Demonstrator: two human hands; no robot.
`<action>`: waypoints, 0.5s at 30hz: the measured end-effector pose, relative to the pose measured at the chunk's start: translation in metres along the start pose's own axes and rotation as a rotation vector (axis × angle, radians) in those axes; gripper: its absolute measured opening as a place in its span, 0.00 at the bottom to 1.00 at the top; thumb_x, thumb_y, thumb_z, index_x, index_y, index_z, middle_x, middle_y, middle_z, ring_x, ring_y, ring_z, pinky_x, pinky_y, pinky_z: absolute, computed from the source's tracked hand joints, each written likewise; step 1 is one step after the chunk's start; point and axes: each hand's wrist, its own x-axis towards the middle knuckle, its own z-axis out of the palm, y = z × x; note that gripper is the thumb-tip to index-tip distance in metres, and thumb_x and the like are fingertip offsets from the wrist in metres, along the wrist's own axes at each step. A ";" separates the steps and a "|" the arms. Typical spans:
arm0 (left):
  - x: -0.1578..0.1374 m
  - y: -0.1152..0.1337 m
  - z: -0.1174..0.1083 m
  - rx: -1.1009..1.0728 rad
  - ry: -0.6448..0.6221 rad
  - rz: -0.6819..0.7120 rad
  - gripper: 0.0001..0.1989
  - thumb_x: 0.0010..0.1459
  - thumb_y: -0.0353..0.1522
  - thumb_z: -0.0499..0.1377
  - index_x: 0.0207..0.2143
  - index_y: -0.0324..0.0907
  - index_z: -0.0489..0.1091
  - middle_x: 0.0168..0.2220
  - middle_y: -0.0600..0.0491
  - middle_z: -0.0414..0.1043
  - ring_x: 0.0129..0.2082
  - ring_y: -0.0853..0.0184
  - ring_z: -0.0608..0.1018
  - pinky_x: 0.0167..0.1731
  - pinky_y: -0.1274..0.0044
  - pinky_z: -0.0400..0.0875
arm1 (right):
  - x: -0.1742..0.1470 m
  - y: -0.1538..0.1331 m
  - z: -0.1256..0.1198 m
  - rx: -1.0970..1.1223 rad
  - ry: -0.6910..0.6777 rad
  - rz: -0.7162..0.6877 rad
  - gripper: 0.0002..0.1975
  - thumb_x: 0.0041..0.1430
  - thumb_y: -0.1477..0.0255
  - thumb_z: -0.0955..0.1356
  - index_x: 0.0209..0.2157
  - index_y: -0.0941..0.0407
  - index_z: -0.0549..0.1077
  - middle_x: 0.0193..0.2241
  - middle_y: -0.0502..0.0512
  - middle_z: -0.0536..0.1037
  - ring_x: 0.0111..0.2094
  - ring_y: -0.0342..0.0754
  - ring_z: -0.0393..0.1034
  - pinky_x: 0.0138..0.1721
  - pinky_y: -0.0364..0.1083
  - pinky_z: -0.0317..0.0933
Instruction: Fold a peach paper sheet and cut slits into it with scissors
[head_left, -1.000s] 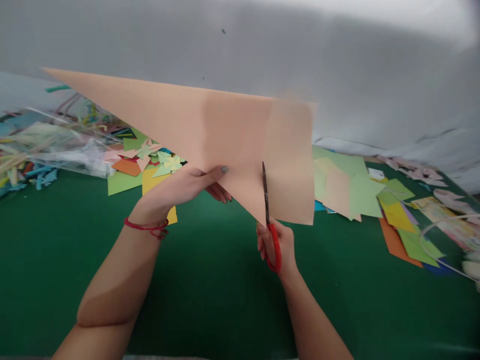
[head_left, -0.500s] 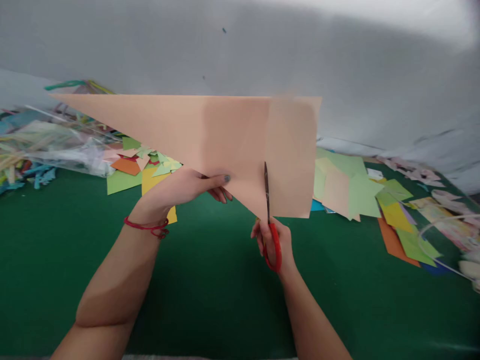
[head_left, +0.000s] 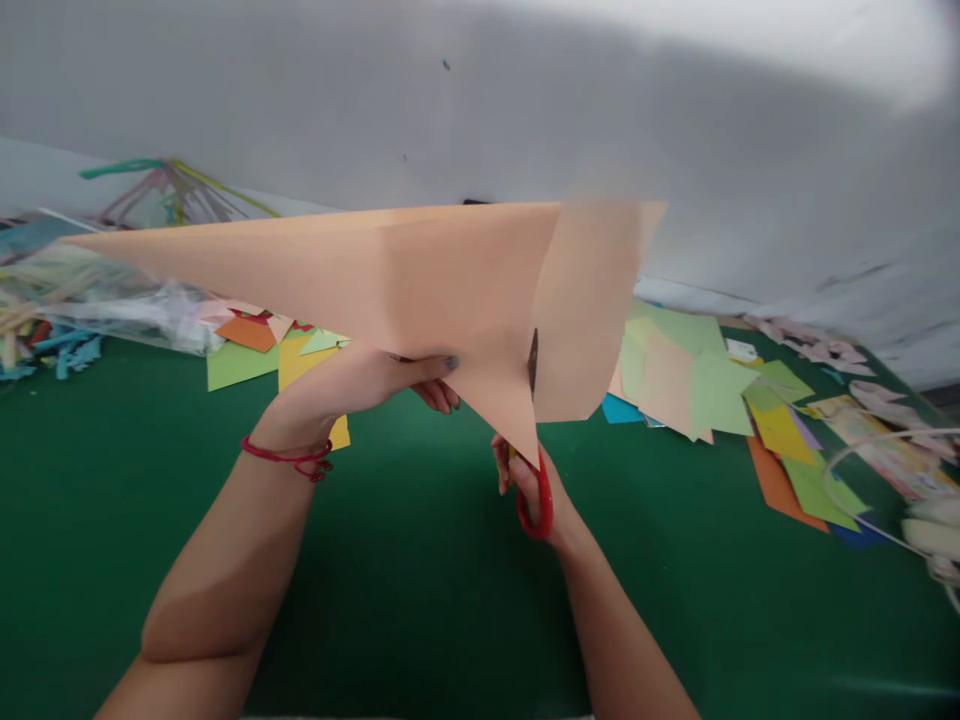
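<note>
Fingers (head_left: 444, 397) of the left hand (head_left: 367, 380) grasp the lower slanting edge of a large peach paper (head_left: 465, 280), with the thumb lying on its near face; a red bracelet (head_left: 277, 457) goes around this wrist. The right hand (head_left: 527, 487) is closed around the red handle of the scissors (head_left: 546, 505). Their dark blade shows at a slit in the paper, which is raised above the tabletop (head_left: 435, 600). To the left of the slit, a pointed corner hangs down over the scissors; to the right, a flap bends away. Further out, on the left, lie a green sheet (head_left: 236, 367), a clear plastic bag (head_left: 169, 310) and blue strips (head_left: 75, 350). On the right, pale green sheets (head_left: 724, 385) and an orange sheet (head_left: 784, 490) are spread. Behind everything stands a grey wall (head_left: 337, 90).
</note>
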 end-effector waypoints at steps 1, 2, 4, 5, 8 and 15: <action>0.000 0.000 0.000 0.002 -0.008 -0.002 0.13 0.56 0.38 0.55 0.25 0.41 0.74 0.26 0.55 0.77 0.31 0.67 0.78 0.38 0.76 0.72 | 0.000 -0.001 0.001 0.008 -0.001 0.000 0.16 0.57 0.58 0.63 0.42 0.54 0.65 0.34 0.55 0.69 0.23 0.42 0.61 0.20 0.42 0.61; 0.000 0.000 0.000 0.005 -0.009 -0.004 0.13 0.56 0.38 0.55 0.26 0.41 0.74 0.26 0.55 0.77 0.30 0.67 0.78 0.38 0.76 0.72 | 0.001 -0.003 0.001 0.010 0.002 0.005 0.16 0.56 0.59 0.63 0.42 0.54 0.65 0.33 0.54 0.69 0.23 0.42 0.61 0.20 0.42 0.60; -0.001 0.001 0.000 0.014 -0.017 -0.008 0.13 0.56 0.38 0.55 0.26 0.41 0.74 0.26 0.55 0.77 0.30 0.67 0.78 0.37 0.77 0.72 | 0.002 -0.007 0.002 -0.005 0.030 0.046 0.13 0.55 0.62 0.65 0.39 0.55 0.67 0.29 0.52 0.70 0.20 0.41 0.60 0.19 0.41 0.59; -0.001 0.001 0.000 0.020 -0.027 -0.007 0.13 0.57 0.38 0.55 0.26 0.41 0.74 0.26 0.55 0.77 0.31 0.68 0.78 0.37 0.77 0.71 | 0.002 -0.008 0.002 -0.018 0.059 0.075 0.11 0.55 0.63 0.66 0.37 0.55 0.67 0.25 0.50 0.69 0.19 0.40 0.59 0.19 0.41 0.59; -0.001 0.001 -0.001 0.041 -0.083 -0.004 0.13 0.57 0.38 0.55 0.26 0.41 0.74 0.26 0.55 0.77 0.30 0.69 0.78 0.36 0.79 0.71 | 0.003 -0.011 0.003 -0.026 0.161 0.146 0.08 0.54 0.66 0.66 0.28 0.56 0.67 0.17 0.45 0.64 0.15 0.40 0.58 0.16 0.41 0.57; 0.001 -0.002 -0.002 0.037 -0.136 0.014 0.13 0.58 0.38 0.54 0.28 0.41 0.74 0.28 0.55 0.77 0.31 0.70 0.78 0.36 0.80 0.71 | 0.001 -0.007 0.005 0.022 0.139 0.133 0.09 0.56 0.67 0.64 0.28 0.57 0.68 0.17 0.47 0.69 0.13 0.40 0.61 0.16 0.41 0.57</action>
